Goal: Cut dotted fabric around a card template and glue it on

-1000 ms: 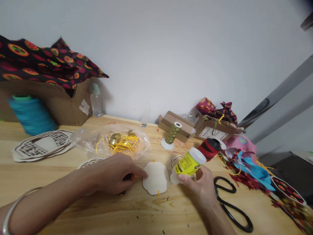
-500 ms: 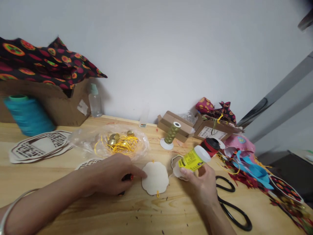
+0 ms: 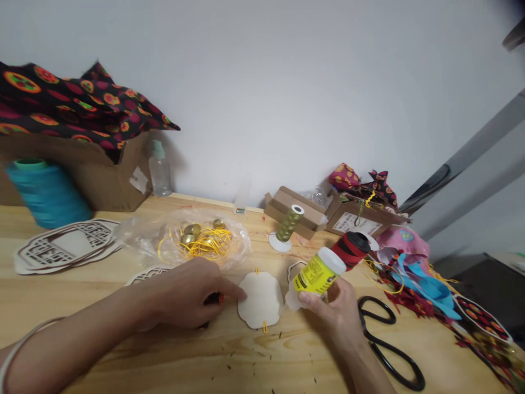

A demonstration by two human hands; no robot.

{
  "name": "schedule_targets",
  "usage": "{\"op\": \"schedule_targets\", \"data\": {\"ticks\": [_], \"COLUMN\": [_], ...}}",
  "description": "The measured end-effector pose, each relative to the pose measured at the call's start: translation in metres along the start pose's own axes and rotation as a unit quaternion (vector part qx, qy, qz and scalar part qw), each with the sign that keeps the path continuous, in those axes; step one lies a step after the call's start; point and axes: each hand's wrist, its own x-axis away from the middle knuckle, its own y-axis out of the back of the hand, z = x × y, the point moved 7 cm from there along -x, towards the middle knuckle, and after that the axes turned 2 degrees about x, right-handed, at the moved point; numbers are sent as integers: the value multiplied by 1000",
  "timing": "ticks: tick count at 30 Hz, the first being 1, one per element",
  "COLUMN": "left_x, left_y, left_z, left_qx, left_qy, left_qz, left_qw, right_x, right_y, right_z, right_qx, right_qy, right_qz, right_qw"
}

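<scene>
My right hand point(image 3: 338, 309) is wrapped round a glue bottle point(image 3: 318, 273) with a yellow label and white base. The bottle is tilted, its pale nozzle end pointing down and left at the right edge of a thin scalloped wooden piece point(image 3: 260, 301). That piece lies flat, with small yellow cord loops at its top and bottom. My left hand point(image 3: 192, 293) rests left of it, index finger stretched out and its tip on the left edge. The other fingers are partly hidden. A dark and red thing shows under this hand; I cannot tell what it is.
Black-handled scissors point(image 3: 389, 350) lie right of my right hand. Behind stand a gold thread spool point(image 3: 290, 223) and a red-black spool point(image 3: 350, 249). A plastic bag point(image 3: 143, 235) holds bells and yellow cord. Cut-out wooden pieces point(image 3: 68, 246) and a blue thread cone point(image 3: 47, 191) are left.
My right hand has brought the glue bottle slightly left and down, closer to the wooden piece's right edge. My left hand stays where it was.
</scene>
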Motion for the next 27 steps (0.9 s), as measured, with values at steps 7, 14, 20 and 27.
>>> {"op": "schedule_targets", "data": {"ticks": [7,14,20,27], "left_x": [1,0,2,2], "left_y": [0,2,2,2], "left_z": [0,-1,0,0], "left_qx": [1,7,4,3], "left_qy": [6,0,8,2], "left_qz": [1,-6,-13,-19], "left_qw": [1000,1000,1000,1000], "right_x": [0,2,1,3], "right_y": [14,3,0,-4], "right_z": [0,0,-4,-5], "right_qx": [0,-4,-69,-58], "right_qy": [-5,-9,-27,-32], "right_qz": [-117,-67,-50,-15], "right_qw": [993,998,996,998]}}
